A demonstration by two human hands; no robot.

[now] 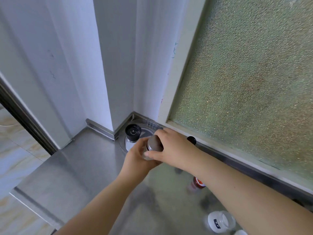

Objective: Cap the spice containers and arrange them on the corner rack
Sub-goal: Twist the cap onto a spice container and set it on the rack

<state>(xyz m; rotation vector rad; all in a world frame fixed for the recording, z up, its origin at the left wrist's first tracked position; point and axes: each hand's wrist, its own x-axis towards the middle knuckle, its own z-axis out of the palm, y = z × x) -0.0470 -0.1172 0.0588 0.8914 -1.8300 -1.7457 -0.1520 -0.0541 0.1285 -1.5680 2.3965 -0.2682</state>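
Note:
A clear spice jar (153, 144) with a brownish top is held over the steel counter, just in front of the corner rack (147, 128). My left hand (138, 157) grips the jar's body from below. My right hand (171, 146) curls over the jar's top, thumb against its side. On the rack's round tray stands a black-topped grinder (133, 135). Another black cap (191, 139) shows behind my right wrist. A red-labelled jar (196, 184) stands under my right forearm, and a white-lidded jar (220, 221) sits near the bottom edge.
The steel counter (81, 167) runs left to an edge above a tiled floor. A white wall corner rises behind the rack. A frosted glass window (245, 82) lines the right side, its sill just behind my right arm.

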